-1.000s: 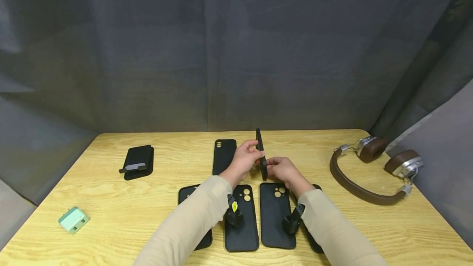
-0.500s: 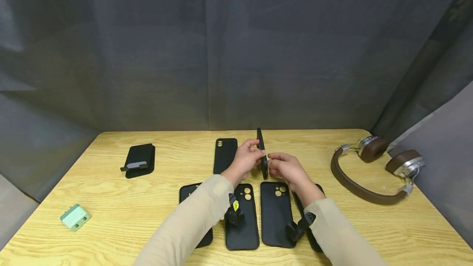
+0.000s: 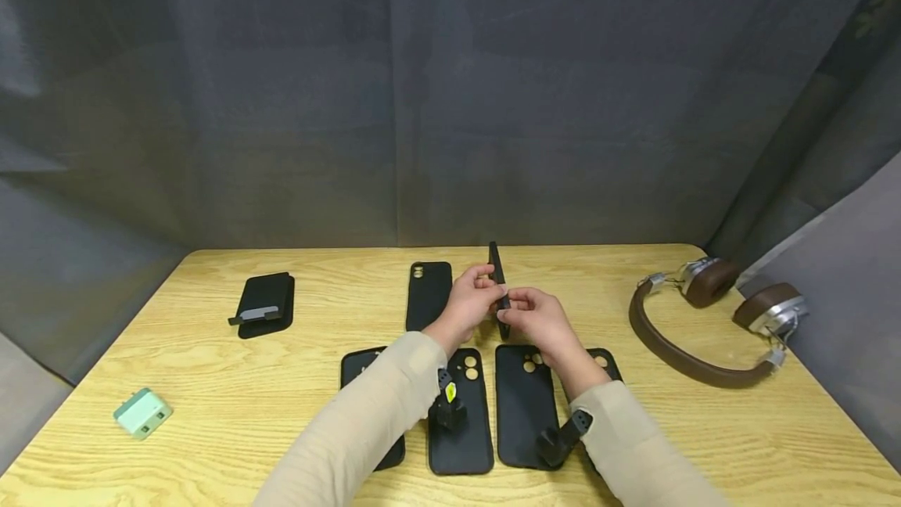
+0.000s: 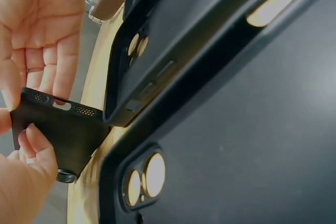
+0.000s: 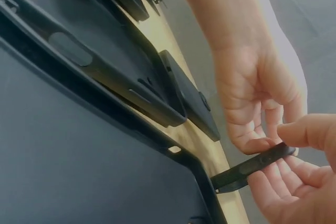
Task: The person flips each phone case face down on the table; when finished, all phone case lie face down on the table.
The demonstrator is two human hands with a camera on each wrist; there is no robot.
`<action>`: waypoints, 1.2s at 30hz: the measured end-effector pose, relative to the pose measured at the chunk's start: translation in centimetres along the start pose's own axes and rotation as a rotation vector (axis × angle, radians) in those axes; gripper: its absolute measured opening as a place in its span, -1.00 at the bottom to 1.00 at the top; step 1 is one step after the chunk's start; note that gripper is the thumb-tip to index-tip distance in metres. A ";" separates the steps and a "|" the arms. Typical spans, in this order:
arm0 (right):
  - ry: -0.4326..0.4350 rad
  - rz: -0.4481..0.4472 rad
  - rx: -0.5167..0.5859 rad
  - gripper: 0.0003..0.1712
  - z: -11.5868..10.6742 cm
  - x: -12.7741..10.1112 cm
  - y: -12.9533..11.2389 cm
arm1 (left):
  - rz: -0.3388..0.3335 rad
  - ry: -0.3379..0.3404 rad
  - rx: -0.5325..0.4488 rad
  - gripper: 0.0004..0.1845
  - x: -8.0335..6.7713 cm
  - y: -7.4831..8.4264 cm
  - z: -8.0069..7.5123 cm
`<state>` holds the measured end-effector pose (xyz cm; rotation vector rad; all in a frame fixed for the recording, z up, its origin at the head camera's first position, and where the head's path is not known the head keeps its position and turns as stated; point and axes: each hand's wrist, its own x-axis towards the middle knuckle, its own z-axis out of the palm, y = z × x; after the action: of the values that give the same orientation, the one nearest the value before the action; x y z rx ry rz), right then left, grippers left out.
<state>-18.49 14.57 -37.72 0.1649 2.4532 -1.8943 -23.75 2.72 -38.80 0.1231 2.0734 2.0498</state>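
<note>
Table (image 3: 338,288): wood-look top with five spare cases (image 3: 526,405) lying on it, most of them in a row nearest the person.
Headphones (image 3: 669,357): over on the right, well apart from the hands, not in anyone's way.
Right hand (image 3: 540,323): thumb and fingers closed on the black case (image 4: 73,140) near its bottom end.
Left hand (image 3: 463,305): pinching that same case farther up, so both hands have it.
Case spot: held up on edge between the hands, over the middle of the table, beyond the row.
Case weight: should be super light if it's bare, though honestly it's hard to tell from here whether anything's inside.
Case back: matte, probably bendy and a bit grippy, so squeezing hard would just bow it. Not fragile.
Rim (image 4: 73,109): best place to grab, thumb one side, fingers the other.
Camera ring (image 4: 66,176): raised edge, likely thinner, better not to pull there.
Speaker holes (image 4: 84,110): tiny perforations, no use for grip.
</note>
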 end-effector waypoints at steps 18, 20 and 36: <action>0.053 0.022 0.077 -0.54 -0.2 -0.1 -1.0 | -0.028 0.002 -0.020 -0.56 0.2 -0.6 -0.5; 0.061 0.021 0.103 -0.54 -0.4 -0.2 -1.5 | -0.037 0.009 -0.022 -0.56 0.2 -0.7 -0.7; 0.027 0.012 0.288 -0.49 -0.8 -0.9 -3.1 | -0.128 -0.058 -0.168 -0.60 0.0 -1.1 -0.9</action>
<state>-17.87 14.54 -34.45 0.2138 2.1756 -2.2442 -23.86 1.86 -39.89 0.0210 1.8169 2.1055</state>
